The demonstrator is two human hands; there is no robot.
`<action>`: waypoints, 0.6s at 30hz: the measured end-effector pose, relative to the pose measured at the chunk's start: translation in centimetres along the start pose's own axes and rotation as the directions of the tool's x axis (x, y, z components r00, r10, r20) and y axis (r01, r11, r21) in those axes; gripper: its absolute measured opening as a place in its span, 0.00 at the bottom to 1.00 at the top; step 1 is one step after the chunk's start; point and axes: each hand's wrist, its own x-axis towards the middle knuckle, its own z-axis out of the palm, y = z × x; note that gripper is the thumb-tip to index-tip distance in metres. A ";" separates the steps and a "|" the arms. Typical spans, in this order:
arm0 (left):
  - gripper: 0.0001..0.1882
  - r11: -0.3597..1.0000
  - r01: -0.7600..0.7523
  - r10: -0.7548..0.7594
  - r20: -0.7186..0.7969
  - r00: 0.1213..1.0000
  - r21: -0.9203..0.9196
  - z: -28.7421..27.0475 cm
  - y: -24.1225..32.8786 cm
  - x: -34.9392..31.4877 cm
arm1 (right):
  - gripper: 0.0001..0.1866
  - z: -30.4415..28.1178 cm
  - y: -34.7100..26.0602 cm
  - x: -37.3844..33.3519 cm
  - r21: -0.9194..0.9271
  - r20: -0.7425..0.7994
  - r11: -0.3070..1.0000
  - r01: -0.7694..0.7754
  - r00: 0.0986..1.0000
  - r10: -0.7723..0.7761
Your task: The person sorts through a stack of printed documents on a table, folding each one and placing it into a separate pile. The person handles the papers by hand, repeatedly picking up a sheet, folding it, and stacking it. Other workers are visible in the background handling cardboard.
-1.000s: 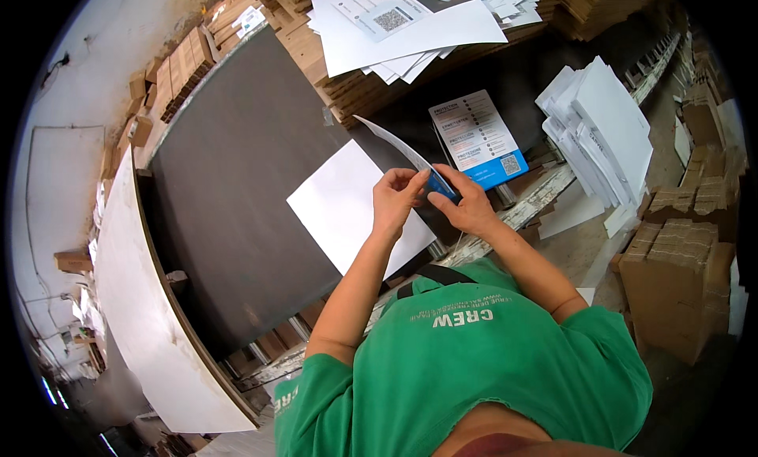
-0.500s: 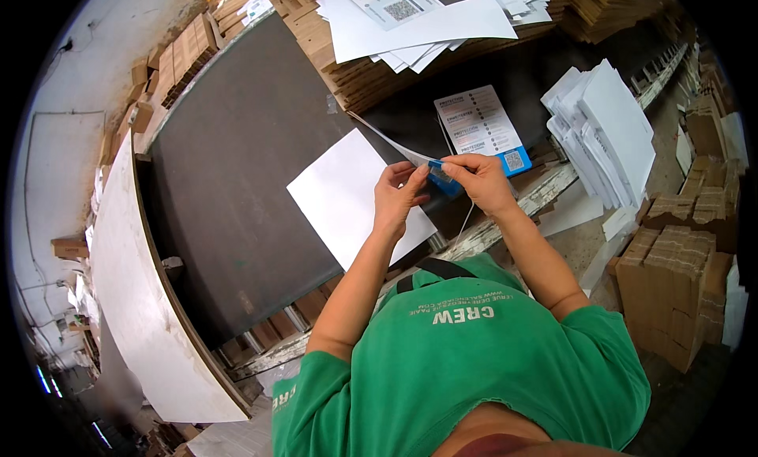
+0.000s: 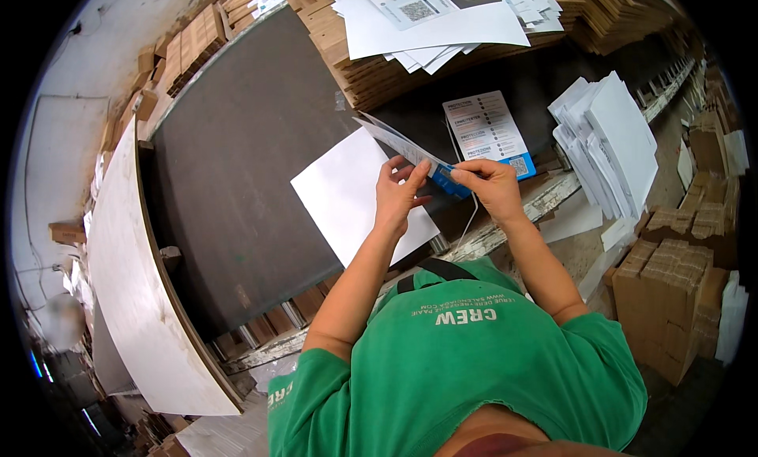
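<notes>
Between my two hands is a printed leaflet (image 3: 400,144), white with a blue end, tilted up on edge over the dark work surface. My left hand (image 3: 401,190) pinches its lower edge between thumb and fingers. At the blue corner, my right hand (image 3: 491,185) is closed with thumb and forefinger on the leaflet. Under and left of my left hand lies a plain white sheet (image 3: 338,190). Just beyond my right hand, a printed card (image 3: 485,125) with a blue end and a square code lies flat.
A dark belt-like surface (image 3: 245,149) stretches left, bordered by a curved pale board (image 3: 134,275). Flat cardboard (image 3: 367,78) carries loose printed papers (image 3: 426,39) at the back. To the right stand a paper stack (image 3: 612,141) and bundled cartons (image 3: 663,299).
The leaflet has tipped so more of its printed face and blue end show. My right hand has shifted slightly right and down. The whole view has moved a little.
</notes>
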 end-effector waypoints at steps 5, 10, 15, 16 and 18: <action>0.49 1.000 -0.011 0.011 -0.001 1.000 0.014 -0.2 -0.1 0.1 | 0.11 -0.7 0.1 -0.1 0.149 0.125 0.977 -0.154 0.983 0.136; 0.40 0.998 -0.037 0.037 0.010 0.999 0.047 0.2 0.6 -0.2 | 0.12 -0.7 -0.4 0.1 0.106 0.122 0.986 -0.126 0.986 0.113; 0.33 0.996 -0.083 0.081 0.078 0.994 0.024 0.6 0.5 0.2 | 0.12 -0.8 0.3 0.3 -0.023 0.081 1.000 -0.021 0.996 0.022; 0.32 0.996 -0.086 0.084 0.074 0.994 0.027 0.7 0.5 0.2 | 0.12 -0.8 0.4 0.3 -0.046 0.071 0.999 0.007 0.997 -0.004; 0.29 0.995 -0.094 0.091 0.067 0.994 0.033 0.8 0.5 0.3 | 0.12 -0.8 0.2 0.4 -0.046 0.071 0.999 0.023 0.997 -0.019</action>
